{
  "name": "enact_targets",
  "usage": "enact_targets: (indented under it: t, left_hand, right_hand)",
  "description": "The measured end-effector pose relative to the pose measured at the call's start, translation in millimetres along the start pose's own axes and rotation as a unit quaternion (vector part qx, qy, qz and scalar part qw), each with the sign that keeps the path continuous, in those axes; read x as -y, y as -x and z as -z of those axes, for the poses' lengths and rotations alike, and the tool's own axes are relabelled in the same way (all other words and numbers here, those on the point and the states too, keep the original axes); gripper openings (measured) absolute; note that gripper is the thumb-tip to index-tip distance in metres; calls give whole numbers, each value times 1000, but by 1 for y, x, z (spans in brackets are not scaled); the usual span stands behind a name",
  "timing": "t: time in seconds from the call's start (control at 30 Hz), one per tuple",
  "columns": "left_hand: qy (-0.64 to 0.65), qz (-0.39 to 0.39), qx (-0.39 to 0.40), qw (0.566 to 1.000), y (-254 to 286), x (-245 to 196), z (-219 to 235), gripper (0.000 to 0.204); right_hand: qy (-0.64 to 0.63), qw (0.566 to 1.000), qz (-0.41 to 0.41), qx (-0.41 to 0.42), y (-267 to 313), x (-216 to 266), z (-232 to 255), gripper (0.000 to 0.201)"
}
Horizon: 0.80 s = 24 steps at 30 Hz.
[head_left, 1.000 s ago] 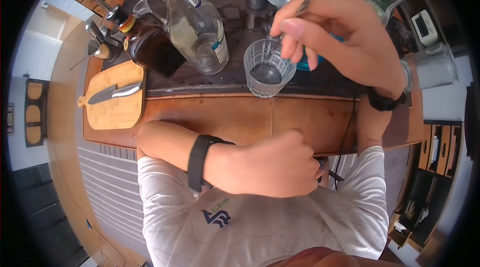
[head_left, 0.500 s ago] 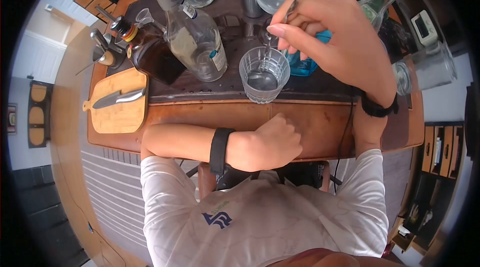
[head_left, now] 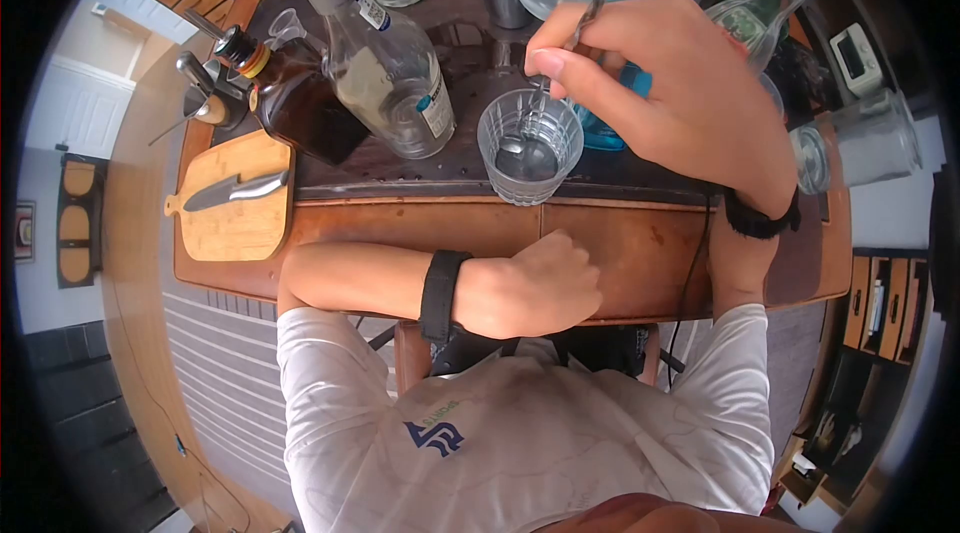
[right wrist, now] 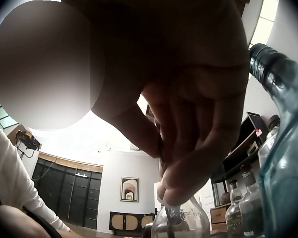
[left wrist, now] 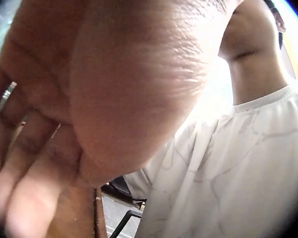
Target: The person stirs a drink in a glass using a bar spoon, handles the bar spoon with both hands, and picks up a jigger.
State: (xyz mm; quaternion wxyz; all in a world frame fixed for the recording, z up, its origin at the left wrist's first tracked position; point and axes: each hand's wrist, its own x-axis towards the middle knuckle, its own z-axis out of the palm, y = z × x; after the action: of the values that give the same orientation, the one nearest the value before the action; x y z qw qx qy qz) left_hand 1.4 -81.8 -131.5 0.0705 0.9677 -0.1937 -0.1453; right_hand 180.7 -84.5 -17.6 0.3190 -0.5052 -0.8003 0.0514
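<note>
My right hand (head_left: pixel 675 83) pinches the thin metal stem of a spoon (head_left: pixel 593 15) between thumb and fingers, above a cut-glass tumbler (head_left: pixel 530 173). The spoon's bowl rests low inside the tumbler, which stands near the table's front edge. In the right wrist view the fingers of that hand (right wrist: pixel 193 114) point down around the dark stem. My left hand (head_left: pixel 535 288) holds nothing, fingers loosely curled, in front of the table edge near the body. The left wrist view shows its palm and bent fingers (left wrist: pixel 35 188) close up.
Left of the tumbler stand a clear bottle (head_left: pixel 395 93) and a dark brown bottle (head_left: pixel 310 113). A knife (head_left: pixel 235 190) lies on a wooden board (head_left: pixel 230 233). A blue bottle (head_left: pixel 603 131) is beside the tumbler; glass jars (head_left: pixel 870 138) and more bottles stand right and behind.
My left hand has moved up and back towards the left from its place a second ago. The right hand keeps its pinch on the spoon, with the stem shifted slightly within the tumbler.
</note>
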Motion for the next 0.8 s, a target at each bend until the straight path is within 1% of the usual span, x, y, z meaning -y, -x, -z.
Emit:
enact_targets:
  t: [0.1, 0.17, 0.3, 0.4, 0.47, 0.5, 0.57, 0.6, 0.67, 0.8]
  left_hand:
    - [-1, -4, -15, 1000, 1, 0, 0, 15]
    - [7, 1, -17, 1000, 0, -1, -1, 14]
    - [16, -3, -14, 1000, 0, -1, -1, 15]
    - [7, -9, -3, 1000, 0, -2, 0, 16]
    - [9, -11, 23, 1000, 0, -3, 6, 23]
    - [10, -10, 23, 1000, -1, -3, 5, 23]
    - [2, -3, -2, 1000, -1, -6, 3, 31]
    - [2, -2, -2, 1000, -2, -7, 3, 31]
    - [18, 11, -22, 1000, -2, -9, 4, 44]
    - [24, 24, -11, 999, -2, -10, 5, 49]
  right_hand:
    - [3, 1000, -4, -5, 1, 3, 0, 19]
    - [-24, 998, -52, -12, 0, 8, 0, 18]
    - [-24, 998, -51, -22, 2, 7, -2, 18]
    - [5, 998, -50, -30, 3, 11, 0, 18]
    - [3, 997, -67, -27, 2, 14, 0, 19]
    - [3, 997, -67, -27, 2, 14, 0, 19]
    - [-2, 998, -64, -25, 2, 14, 0, 21]
    - [-3, 998, -63, -25, 2, 15, 1, 21]
    - [-23, 998, -64, -10, 0, 16, 1, 22]
    - [-50, 997, -52, -16, -3, 8, -9, 21]
